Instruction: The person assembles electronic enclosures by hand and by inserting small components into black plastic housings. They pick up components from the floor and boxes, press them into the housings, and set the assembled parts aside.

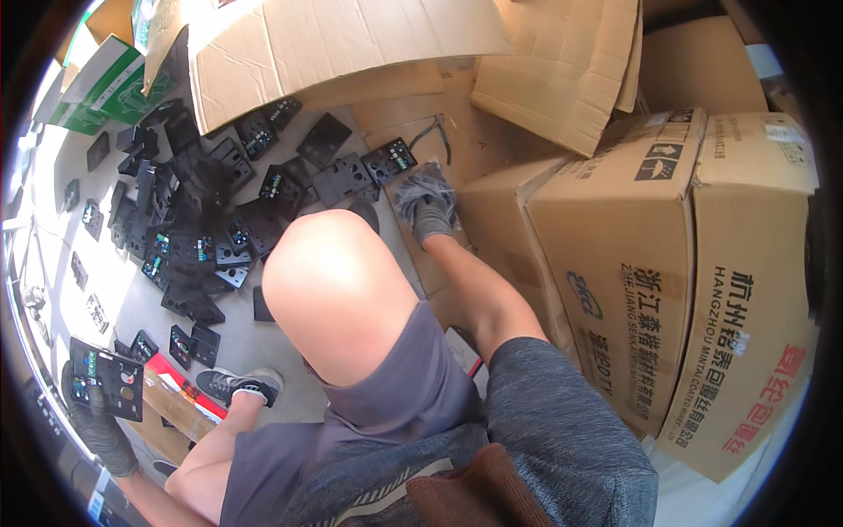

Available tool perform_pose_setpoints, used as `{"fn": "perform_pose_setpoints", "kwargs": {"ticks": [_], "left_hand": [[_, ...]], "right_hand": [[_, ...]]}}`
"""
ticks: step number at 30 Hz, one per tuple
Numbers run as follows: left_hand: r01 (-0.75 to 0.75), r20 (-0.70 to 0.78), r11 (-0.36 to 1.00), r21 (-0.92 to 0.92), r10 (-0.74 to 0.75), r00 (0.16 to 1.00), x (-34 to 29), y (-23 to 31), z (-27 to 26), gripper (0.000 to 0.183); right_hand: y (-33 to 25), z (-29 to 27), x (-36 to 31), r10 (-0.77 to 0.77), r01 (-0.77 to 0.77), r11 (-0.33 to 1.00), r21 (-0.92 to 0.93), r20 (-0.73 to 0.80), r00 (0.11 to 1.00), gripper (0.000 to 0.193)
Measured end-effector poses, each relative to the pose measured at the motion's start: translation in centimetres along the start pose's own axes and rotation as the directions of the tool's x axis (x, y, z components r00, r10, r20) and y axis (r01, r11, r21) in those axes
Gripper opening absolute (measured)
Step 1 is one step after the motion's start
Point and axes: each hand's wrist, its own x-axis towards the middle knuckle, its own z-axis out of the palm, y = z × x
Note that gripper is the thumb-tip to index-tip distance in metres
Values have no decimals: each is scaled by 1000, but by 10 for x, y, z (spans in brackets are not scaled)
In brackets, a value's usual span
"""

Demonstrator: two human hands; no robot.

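8 o'clock: black panel (128,383) gripped low by left hand (104,437), apparently leaving face uncovered | 12 o'clock: right hand (427,200) near black casing (383,164), grip cannot be told

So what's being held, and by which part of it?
Left hand: a black panel, by its lower-left edge. Right hand: at crumpled, plastic-looking material; whether gripped can't be told.

Strong light is falling across the left side, bleaching the pale grey floor (250,342) into white patches. Over on the right, two big brown cartons (606,263) are standing side by side, closing off that edge. A green-and-white carton (114,83) is sitting at the far left. Beside the floor, glare is blurring what may be a window frame.
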Motion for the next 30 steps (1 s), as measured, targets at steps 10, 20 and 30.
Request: {"fn": "perform_pose_setpoints", "kwargs": {"ticks": [10,20,30], "left_hand": [[15,74,986,164,-27,997,-18,4,-4,85],[162,171,957,-241,-123,978,-22,6,3,84],[164,167,727,-667,-68,984,-28,42,32,67]], "right_hand": [[-57,23,-18,245,-276,961,20,404,881,53],[-90,-62,-25,-43,0,996,93,469,882,13],[-307,-228,-18,-548,-546,349,761,639,540,22]]}}
